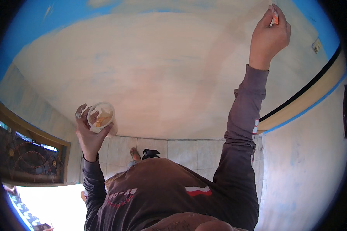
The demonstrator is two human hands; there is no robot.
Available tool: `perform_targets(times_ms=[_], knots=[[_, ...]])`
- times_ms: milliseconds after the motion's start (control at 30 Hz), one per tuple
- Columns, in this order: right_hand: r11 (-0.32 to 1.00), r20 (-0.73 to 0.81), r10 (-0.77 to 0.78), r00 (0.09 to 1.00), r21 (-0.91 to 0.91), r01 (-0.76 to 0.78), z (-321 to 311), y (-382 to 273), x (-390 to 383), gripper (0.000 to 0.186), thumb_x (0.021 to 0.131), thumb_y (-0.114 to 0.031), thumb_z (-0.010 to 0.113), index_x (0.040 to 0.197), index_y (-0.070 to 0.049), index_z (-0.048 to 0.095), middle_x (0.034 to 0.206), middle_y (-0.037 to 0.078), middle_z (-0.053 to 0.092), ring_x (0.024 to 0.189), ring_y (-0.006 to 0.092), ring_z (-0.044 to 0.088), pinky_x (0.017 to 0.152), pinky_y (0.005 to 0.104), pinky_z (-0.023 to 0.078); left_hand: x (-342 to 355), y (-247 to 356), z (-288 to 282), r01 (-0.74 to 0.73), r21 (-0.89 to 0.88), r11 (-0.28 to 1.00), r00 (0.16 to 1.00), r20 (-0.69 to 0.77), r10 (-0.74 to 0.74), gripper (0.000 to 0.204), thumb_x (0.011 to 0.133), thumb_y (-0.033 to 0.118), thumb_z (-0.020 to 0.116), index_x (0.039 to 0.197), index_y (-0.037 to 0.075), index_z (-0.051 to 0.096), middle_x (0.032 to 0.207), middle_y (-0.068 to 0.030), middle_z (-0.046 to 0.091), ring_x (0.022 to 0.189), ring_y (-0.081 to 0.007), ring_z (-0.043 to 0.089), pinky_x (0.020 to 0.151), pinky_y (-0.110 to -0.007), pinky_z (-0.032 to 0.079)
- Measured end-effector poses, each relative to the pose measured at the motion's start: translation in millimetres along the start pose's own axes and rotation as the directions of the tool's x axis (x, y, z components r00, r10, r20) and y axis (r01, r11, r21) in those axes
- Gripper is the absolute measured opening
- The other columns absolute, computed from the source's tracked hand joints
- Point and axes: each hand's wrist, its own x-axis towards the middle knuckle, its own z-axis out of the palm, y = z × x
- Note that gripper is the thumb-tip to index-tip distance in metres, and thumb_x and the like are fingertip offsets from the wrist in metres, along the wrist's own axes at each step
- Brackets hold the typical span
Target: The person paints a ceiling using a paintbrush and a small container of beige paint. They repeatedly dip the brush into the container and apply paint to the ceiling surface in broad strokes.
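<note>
My left hand (89,136) grips a translucent plastic cup (108,129) low on the left, its open top facing up, with pale, orange-tinged contents. My right hand (269,40) is raised high at the upper right, fingers closed on a small orange-and-white item (275,17), perhaps a tool's handle, against or just in front of the wall (162,69). The wall carries uneven pale beige paint with blue areas along its upper parts; whether the item touches it I cannot tell.
A switch plate (316,45) is on the right, above a dark-edged wooden frame (297,104). At left are a metal-grille window (32,156) and a bright opening (46,208). Below are floor tiles (181,152), a foot (135,153) and a small black object (150,153).
</note>
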Motion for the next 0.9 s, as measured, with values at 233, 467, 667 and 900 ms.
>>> perform_targets(times_ms=[233,467,667,900], knots=[[0.991,0.094,-0.13,0.987,-0.02,0.133,19.6,-18.2,-31.8,0.023,0.1,-0.013,0.066,0.115,0.004,0.072,0.094,0.019,0.066,0.092,0.0334,0.063,0.077,0.0419,0.053,2.5,6.6,1.9,-0.004,0.025,1.0,1.0,0.03,0.003,0.1,0.065,0.006,0.092,0.149,0.004,0.037,0.134,-0.0189,0.061,0.124,-0.0286,0.063,0.106,-0.041,0.054],[0.99,0.174,-0.104,0.979,0.111,0.085,33.7,-90.1,-43.8,0.022,0.092,-0.007,0.073,0.111,0.005,0.072,0.092,0.018,0.064,0.089,0.0332,0.062,0.074,0.0417,0.053,-13.9,20.0,-19.9,0.056,0.105,0.993,0.998,-0.018,-0.054,0.101,0.064,0.007,0.093,0.149,0.004,0.037,0.135,-0.0179,0.06,0.125,-0.0281,0.063,0.108,-0.041,0.051],[0.952,0.237,-0.132,0.963,0.3,0.056,35.2,-135.1,-39.8,0.03,0.087,-0.004,0.075,0.114,0.008,0.069,0.096,0.02,0.063,0.093,0.0332,0.061,0.071,0.0397,0.054,-17.7,29.7,-26.4,0.086,0.119,0.989,0.995,-0.058,-0.079,0.103,0.064,0.011,0.095,0.149,0.004,0.038,0.134,-0.0178,0.06,0.125,-0.0277,0.061,0.108,-0.042,0.05],[0.863,0.288,-0.182,0.94,0.505,0.013,47.4,-181.6,-50.0,0.024,0.088,-0.009,0.074,0.106,0.005,0.068,0.094,0.019,0.064,0.09,0.0285,0.06,0.065,0.0353,0.055,-11.2,32.9,-13.6,0.056,0.03,0.998,0.997,-0.055,-0.054,0.1,0.066,0.015,0.095,0.148,0.004,0.038,0.134,-0.0195,0.06,0.124,-0.028,0.061,0.108,-0.042,0.05]])
